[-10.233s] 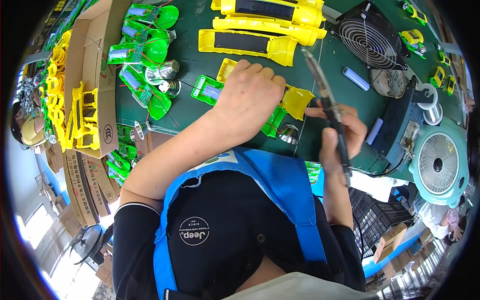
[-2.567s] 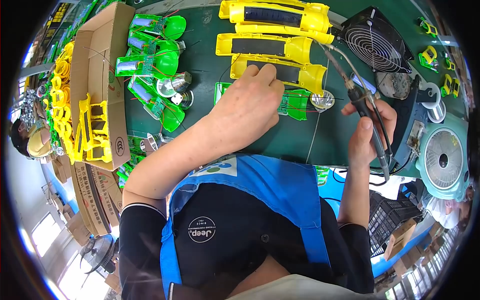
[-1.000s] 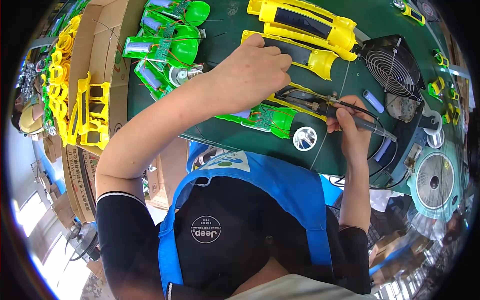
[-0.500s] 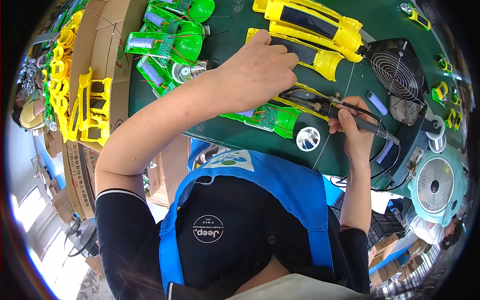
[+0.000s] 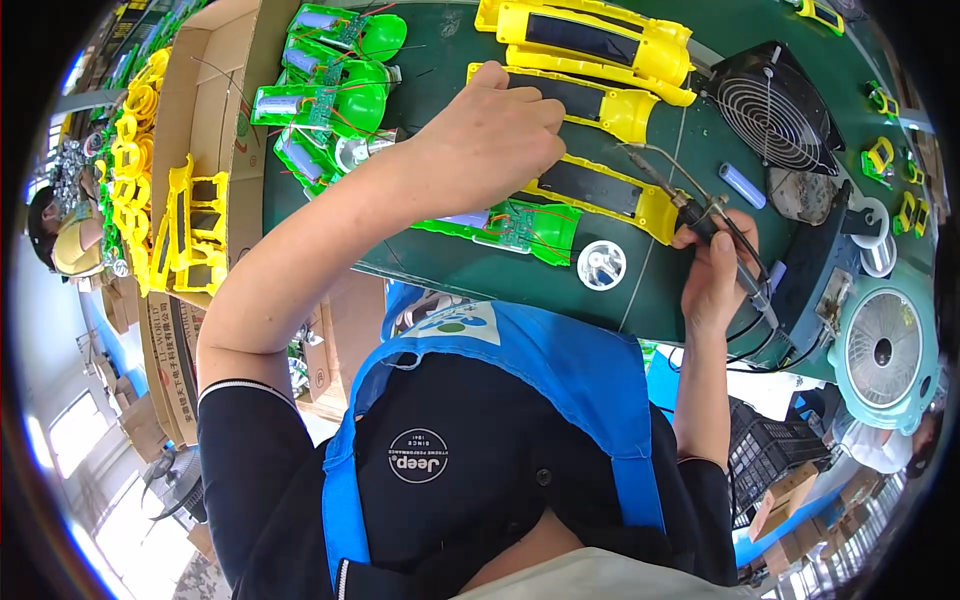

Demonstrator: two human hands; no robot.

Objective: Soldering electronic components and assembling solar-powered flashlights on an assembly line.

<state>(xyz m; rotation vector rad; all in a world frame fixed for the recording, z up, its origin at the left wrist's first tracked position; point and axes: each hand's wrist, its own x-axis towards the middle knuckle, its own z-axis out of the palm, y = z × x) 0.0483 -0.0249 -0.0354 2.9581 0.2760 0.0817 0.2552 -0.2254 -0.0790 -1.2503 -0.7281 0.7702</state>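
Note:
My right hand [image 5: 718,268] grips a soldering iron [image 5: 692,212] with a thin curved metal feed tube beside its tip. The iron points up and left, over the right end of a yellow plastic housing [image 5: 655,214] with a dark panel inside. My left hand [image 5: 500,135] is closed over the left end of that housing; its fingertips and anything in them are hidden. Further back lie another yellow housing [image 5: 630,115] and several stacked ones. Just in front of the left hand is a green housing [image 5: 560,232] with a circuit board and red wires, next to a round silver reflector [image 5: 602,266].
Green housings [image 5: 360,100] with batteries and boards lie at left, beside a cardboard box [image 5: 205,110] and yellow frames [image 5: 190,230]. On the right are a black fan with a grille [image 5: 770,110], a loose battery [image 5: 742,186], a solder reel [image 5: 868,222] and a teal fan [image 5: 882,350].
The soldering iron has swung away from inside the yellow housing, its tip now raised to the right and back. My right hand has shifted slightly right. My left hand stays closed.

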